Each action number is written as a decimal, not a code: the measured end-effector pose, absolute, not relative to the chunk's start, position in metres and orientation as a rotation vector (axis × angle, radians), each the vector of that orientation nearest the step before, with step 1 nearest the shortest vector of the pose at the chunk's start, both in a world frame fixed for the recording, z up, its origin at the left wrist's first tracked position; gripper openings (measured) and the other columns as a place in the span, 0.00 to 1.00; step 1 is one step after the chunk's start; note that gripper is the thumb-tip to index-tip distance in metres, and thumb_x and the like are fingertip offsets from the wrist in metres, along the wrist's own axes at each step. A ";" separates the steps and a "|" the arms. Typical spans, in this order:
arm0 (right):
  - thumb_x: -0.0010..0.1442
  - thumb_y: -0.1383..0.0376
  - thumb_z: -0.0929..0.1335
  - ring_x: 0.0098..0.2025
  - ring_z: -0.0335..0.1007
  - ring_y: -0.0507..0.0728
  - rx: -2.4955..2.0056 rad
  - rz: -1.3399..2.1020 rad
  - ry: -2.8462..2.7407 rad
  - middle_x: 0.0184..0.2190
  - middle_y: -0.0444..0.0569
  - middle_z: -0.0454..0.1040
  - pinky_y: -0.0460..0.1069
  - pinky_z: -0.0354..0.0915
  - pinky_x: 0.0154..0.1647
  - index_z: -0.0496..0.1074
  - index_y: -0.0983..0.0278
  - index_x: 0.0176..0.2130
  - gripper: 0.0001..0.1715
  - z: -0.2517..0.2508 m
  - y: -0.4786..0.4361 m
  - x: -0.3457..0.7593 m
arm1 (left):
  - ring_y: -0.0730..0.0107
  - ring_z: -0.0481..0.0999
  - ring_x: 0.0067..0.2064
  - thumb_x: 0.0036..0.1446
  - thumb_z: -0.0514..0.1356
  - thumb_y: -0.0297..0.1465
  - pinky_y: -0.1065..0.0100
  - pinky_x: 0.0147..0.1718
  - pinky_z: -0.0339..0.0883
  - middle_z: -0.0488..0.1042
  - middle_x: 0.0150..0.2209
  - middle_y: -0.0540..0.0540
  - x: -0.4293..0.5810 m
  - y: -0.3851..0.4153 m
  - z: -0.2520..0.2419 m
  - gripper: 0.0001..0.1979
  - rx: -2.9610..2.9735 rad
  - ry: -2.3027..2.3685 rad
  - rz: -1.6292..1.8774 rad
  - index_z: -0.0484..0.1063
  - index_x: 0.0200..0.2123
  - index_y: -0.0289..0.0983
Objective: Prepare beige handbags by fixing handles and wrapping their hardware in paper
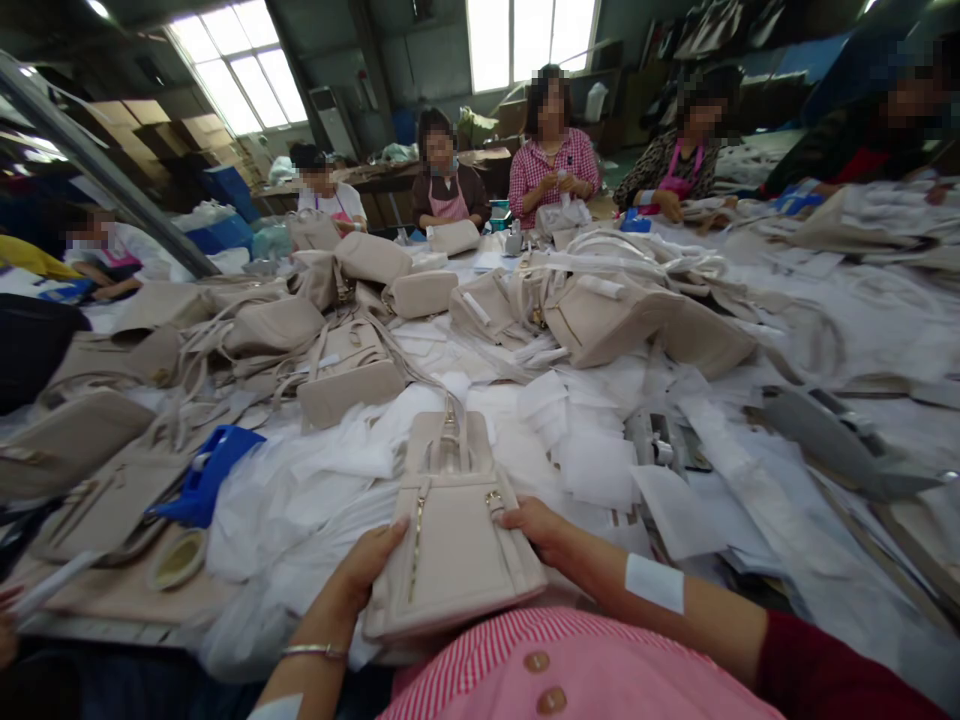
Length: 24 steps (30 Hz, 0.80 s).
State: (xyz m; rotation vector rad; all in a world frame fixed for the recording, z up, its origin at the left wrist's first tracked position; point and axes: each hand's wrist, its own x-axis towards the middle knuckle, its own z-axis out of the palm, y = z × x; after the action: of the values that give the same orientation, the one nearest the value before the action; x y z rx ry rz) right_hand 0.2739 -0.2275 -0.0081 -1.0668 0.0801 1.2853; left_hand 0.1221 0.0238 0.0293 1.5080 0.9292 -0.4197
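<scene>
A beige handbag [457, 550] with a gold zipper on its front lies at the table's near edge, its handles pointing away from me. My left hand [373, 560] grips the bag's left side, the thumb at its front near the zipper. On the right side, my right hand [536, 525] holds the bag beside a small buckle, fingers partly hidden behind it. White wrapping sheets [315, 500] lie to the left of the bag, and a stack of white paper pieces [592, 450] lies to the right.
Beige bags [352, 370] are heaped across the table. A blue tape dispenser [210, 475] and a tape roll [178, 560] lie at the left, a grey dispenser [664, 440] at the right. Several people sit along the far side; a person's hand [9, 625] shows at the left edge.
</scene>
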 end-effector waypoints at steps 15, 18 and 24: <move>0.56 0.66 0.66 0.40 0.72 0.58 -2.034 0.496 -0.332 0.36 0.53 0.77 0.53 0.66 0.44 0.74 0.67 0.41 0.12 0.013 -0.307 0.284 | 0.46 0.78 0.43 0.50 0.55 0.49 0.54 0.43 0.71 0.80 0.40 0.36 0.146 0.036 0.004 0.29 2.448 1.030 -0.305 0.75 0.45 0.32; 0.57 0.64 0.67 0.59 0.61 0.64 -2.382 0.072 -0.669 0.56 0.59 0.68 0.58 0.57 0.59 0.67 0.65 0.57 0.28 0.040 -0.368 0.292 | 0.43 0.73 0.52 0.51 0.53 0.50 0.50 0.53 0.66 0.76 0.46 0.30 0.145 0.043 0.015 0.34 2.679 0.902 0.036 0.72 0.49 0.27; 0.50 0.63 0.72 0.62 0.55 0.72 -2.924 -0.029 -0.650 0.61 0.64 0.60 0.63 0.57 0.57 0.65 0.66 0.59 0.37 0.029 -0.440 0.308 | 0.51 0.70 0.54 0.56 0.55 0.45 0.52 0.59 0.60 0.73 0.48 0.34 0.172 0.001 0.064 0.22 2.672 0.474 0.736 0.75 0.41 0.33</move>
State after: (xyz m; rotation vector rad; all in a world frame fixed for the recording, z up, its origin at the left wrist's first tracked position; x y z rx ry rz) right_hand 0.3084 -0.4399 0.0294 -2.9239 -0.6500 -0.0294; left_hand 0.1718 0.0012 0.0636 2.6719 0.4742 0.7365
